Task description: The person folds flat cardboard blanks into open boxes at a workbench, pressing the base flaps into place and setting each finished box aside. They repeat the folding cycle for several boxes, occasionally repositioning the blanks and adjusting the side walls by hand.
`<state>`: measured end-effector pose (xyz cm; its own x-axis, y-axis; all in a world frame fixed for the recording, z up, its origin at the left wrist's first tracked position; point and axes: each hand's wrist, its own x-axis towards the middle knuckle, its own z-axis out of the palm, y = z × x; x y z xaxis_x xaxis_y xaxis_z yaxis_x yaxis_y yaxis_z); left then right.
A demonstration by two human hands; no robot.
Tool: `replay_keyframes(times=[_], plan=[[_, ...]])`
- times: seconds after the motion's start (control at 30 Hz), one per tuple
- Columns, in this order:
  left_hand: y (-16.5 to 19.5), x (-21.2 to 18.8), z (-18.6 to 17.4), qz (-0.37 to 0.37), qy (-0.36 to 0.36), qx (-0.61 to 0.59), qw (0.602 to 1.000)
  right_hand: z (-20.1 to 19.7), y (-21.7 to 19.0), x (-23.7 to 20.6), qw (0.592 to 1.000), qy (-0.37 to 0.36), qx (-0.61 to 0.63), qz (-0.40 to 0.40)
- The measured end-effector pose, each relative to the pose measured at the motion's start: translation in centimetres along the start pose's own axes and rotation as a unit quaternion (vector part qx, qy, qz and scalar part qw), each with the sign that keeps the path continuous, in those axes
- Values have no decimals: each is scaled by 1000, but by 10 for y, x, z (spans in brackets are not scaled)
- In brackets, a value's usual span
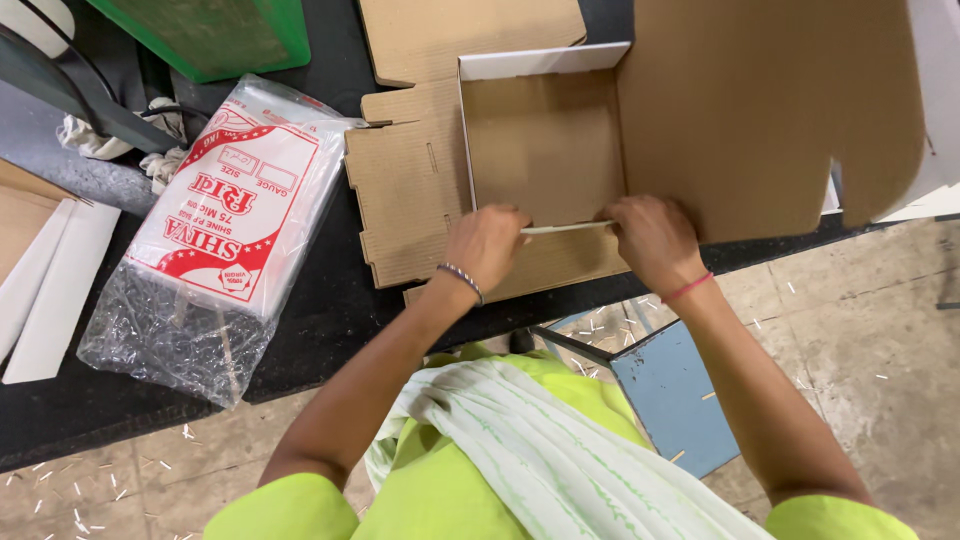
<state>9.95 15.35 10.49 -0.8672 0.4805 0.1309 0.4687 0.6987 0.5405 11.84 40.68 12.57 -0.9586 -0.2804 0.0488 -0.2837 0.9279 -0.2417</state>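
The cardboard box (545,150) lies at the near edge of the dark desk (320,310), half folded, with its brown inside turned up. Its white outside shows only as thin lines along the raised walls. It sits so close to the edge because the person stands right there and works on the wall nearest to the body; in this place both hands reach it without stretching. The large lid flap (760,110) stands open toward the far right corner of the desk, so it does not cover the box floor.

The left hand (487,245) and the right hand (650,238) are apart, one at each end of the near wall (567,228). Both are curled, with the fingers bent over the top rim of this wall and closed on it. The wall is seen edge-on as a pale strip between the two hands. I judge that they press or fold it, but how hard they grip I cannot tell, because the fingertips are hidden behind the cardboard.

On the left side of the desk, well apart from the box, lies a clear plastic packet (215,230) with red and white print. At the far left corner stands a green crate (215,35). White flat cardboard sheets (50,290) rest at the left edge. Below the desk a blue stool (675,400) stands on the floor.
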Motion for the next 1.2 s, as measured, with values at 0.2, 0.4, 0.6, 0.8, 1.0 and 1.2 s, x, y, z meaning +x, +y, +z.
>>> replay_keyframes(times=[0.2,0.4,0.6,0.8,1.0,1.2], plan=[[-40,46,4,-63,-127,-65,988,15,31,38,994,-84,43,47],[-69,109,20,-60,-244,-43,967,17,54,110,952,-299,7,60],[-34,60,45,-3,99,50,994,22,41,75,995,-85,43,-32],[-13,7,57,66,136,32,988,26,12,16,989,33,101,-107],[-8,6,66,44,90,117,988,36,4,22,990,49,59,-117],[-2,6,61,49,126,109,985,52,20,24,989,57,66,-123]])
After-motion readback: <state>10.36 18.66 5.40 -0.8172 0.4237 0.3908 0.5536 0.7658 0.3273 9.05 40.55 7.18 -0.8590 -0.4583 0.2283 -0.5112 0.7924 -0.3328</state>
